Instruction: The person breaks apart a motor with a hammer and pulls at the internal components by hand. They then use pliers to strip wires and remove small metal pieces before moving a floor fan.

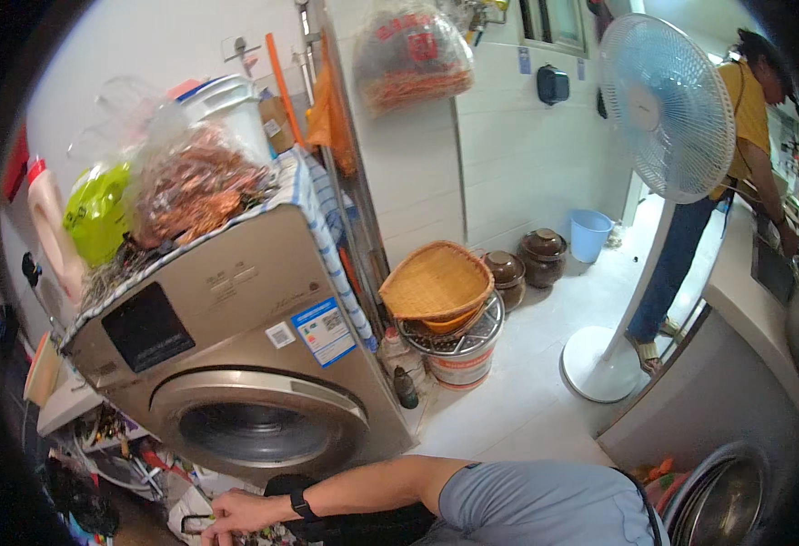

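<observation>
My right hand (237,515) is at the lower left, at the end of a bare forearm with a black wristband (301,504) and a grey-blue sleeve (545,500). Its fingers are bent downward and drawn together. A thin black loop (195,522), like a handle, shows at the fingertips; whatever the fingers grip is too small to make out. Just beyond the hand lies a jumble of small items (149,464) on the floor. Above it stands a gold front-loading washing machine (254,328). My left hand does not appear.
Bagged dried goods (204,187) and a white bucket (236,114) crowd the machine's top. A woven basket (440,282) rests on a drum, beside brown lidded jars (543,257). A pedestal fan (663,109) stands before a person in yellow (747,118) at a counter (727,264).
</observation>
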Demonstrator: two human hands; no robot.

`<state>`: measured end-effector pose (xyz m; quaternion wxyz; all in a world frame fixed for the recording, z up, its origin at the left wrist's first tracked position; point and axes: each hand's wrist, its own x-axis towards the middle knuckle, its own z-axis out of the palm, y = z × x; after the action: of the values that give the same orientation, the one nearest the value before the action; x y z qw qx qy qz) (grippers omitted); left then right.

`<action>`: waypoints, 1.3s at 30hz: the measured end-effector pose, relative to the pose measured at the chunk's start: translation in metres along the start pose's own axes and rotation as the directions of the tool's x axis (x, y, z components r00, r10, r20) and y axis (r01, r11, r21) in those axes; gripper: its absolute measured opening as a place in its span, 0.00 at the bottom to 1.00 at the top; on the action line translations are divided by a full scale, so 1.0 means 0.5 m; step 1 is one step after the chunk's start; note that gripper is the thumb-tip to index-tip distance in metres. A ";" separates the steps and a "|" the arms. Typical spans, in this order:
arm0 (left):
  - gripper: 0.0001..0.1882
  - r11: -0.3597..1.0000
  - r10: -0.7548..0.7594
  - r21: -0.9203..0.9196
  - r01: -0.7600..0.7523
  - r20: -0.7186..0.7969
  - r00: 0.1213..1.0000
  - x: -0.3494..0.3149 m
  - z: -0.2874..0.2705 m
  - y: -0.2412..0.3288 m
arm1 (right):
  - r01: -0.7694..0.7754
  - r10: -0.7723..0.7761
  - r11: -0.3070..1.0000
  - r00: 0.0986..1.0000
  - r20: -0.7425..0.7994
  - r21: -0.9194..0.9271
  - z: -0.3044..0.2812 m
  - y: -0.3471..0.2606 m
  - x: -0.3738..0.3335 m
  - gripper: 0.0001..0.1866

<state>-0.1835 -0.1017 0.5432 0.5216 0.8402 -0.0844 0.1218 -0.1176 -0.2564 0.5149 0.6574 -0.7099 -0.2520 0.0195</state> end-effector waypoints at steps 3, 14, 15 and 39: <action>0.19 0.982 -0.155 -0.122 0.143 -0.097 0.983 -0.027 0.017 0.069 | -0.004 -0.002 0.988 0.999 0.037 0.156 0.016 0.027 0.014 0.20; 0.05 0.878 -0.317 -0.420 0.228 -0.155 0.936 -0.007 -0.034 -0.183 | 0.110 -0.068 0.979 0.970 0.232 -0.173 0.050 0.067 -0.001 0.16; 0.06 0.865 -0.365 -0.414 0.282 -0.137 0.921 0.002 -0.044 -0.204 | 0.221 -0.144 0.932 0.953 0.267 -0.288 0.038 0.066 -0.009 0.16; 0.24 0.935 -0.204 0.351 -0.039 0.625 0.753 0.159 0.129 -0.450 | -0.894 0.112 -0.446 -0.005 -0.994 -0.045 -0.843 -0.037 -1.537 0.25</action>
<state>-0.0397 -0.0615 0.3464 0.3097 0.9100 -0.2004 -0.1893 -0.6426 -0.9403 0.3559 -0.0727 -0.8303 0.5516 0.0319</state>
